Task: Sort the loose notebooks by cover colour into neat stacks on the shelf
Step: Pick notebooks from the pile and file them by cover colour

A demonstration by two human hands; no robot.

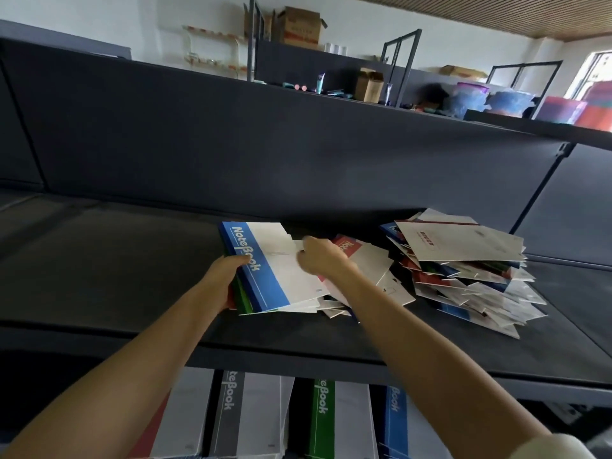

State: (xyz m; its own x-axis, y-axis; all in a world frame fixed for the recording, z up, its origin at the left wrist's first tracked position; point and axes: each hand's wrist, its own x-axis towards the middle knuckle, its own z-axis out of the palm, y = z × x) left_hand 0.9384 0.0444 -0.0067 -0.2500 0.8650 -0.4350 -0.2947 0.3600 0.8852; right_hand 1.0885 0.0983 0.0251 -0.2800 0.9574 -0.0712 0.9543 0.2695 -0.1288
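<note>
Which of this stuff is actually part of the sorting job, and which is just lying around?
Job: blue-topped stack gripped by left hand, right hand, red notebook, loose pile, sorted stacks below, shelf.
Lying about: cardboard boxes, plastic tubs on far shelving.

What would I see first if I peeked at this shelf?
The blue-and-white paper notebook in the middle of the dark shelf, gripped by the left hand with the right hand at its other edge. To its right sprawls a messy pile of loose notebooks.
</note>
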